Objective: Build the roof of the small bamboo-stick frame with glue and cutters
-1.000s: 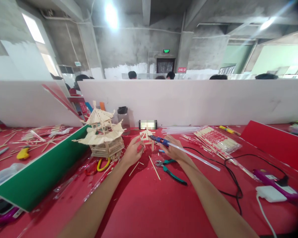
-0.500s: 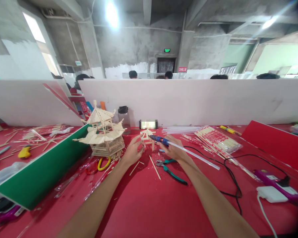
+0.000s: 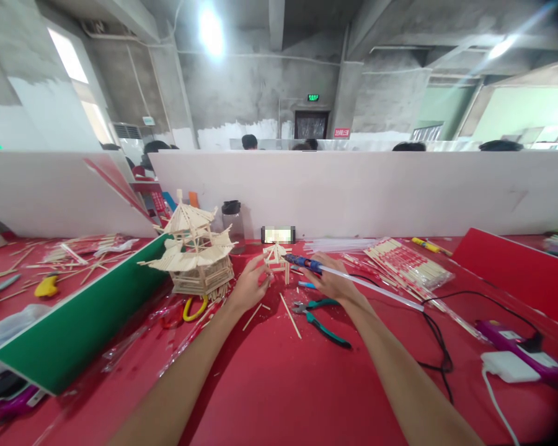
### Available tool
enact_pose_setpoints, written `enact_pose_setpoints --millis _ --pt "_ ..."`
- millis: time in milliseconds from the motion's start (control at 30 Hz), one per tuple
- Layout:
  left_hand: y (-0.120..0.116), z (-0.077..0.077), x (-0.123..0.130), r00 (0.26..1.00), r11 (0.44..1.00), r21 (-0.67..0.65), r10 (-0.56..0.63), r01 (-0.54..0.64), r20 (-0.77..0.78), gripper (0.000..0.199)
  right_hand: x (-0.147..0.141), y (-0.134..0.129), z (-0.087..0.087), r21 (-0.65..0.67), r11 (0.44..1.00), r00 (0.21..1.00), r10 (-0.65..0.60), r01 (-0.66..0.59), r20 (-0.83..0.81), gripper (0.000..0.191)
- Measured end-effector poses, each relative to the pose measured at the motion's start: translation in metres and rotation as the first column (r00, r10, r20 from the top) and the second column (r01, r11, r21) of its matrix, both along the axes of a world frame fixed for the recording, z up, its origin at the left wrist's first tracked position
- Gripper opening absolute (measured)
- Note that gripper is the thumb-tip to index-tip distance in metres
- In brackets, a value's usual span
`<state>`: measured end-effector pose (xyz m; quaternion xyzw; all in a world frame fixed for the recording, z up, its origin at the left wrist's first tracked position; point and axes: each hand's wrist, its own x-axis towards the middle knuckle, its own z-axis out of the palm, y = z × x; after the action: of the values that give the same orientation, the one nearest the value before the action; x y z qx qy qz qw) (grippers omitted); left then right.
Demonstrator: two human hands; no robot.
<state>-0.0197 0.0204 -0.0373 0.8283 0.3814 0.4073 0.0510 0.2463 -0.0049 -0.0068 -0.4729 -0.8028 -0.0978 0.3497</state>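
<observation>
A small wooden stick model point(image 3: 276, 255) stands on the red table near the middle. My left hand point(image 3: 252, 285) is at its left side, fingers curled round the edge of the model and closed on it. In my right hand point(image 3: 330, 279) is a blue glue gun point(image 3: 303, 262), its dark tip pointing left at the model's right side and a long clear glue stick point(image 3: 376, 288) running out behind it. Green-handled pliers point(image 3: 325, 325) lie below my right hand. Loose sticks point(image 3: 291, 316) lie in front of the model.
A larger stick pagoda point(image 3: 198, 254) stands at the left beside a green board point(image 3: 84, 316). Behind are a bottle point(image 3: 232, 224) and a phone point(image 3: 278, 235). At the right lie bagged sticks point(image 3: 409, 263), black cable point(image 3: 434, 334) and a white adapter point(image 3: 510, 366).
My right hand and the glue gun have moved slightly right, and the gun's tip is a little farther from the model. My left hand has stayed by the model.
</observation>
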Motion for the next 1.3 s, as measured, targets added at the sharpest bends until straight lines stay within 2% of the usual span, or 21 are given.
enact_pose_setpoints --millis 633,967,1300 --pt "0.0 0.0 0.001 1.0 1.0 -0.023 0.003 -0.003 0.005 0.01 -0.012 -0.002 -0.003 -0.012 0.999 0.999 -0.051 0.051 0.01 0.034" --pt "0.0 0.001 0.0 1.0 1.0 0.0 -0.002 0.002 0.006 0.008 -0.004 -0.006 0.006 0.003 0.998 0.996 -0.068 0.068 0.057 0.039" --pt "0.001 -0.001 0.0 1.0 1.0 -0.013 0.016 -0.017 -0.021 0.015 -0.001 -0.008 0.012 0.03 0.998 0.994 -0.065 0.063 0.083 0.04"
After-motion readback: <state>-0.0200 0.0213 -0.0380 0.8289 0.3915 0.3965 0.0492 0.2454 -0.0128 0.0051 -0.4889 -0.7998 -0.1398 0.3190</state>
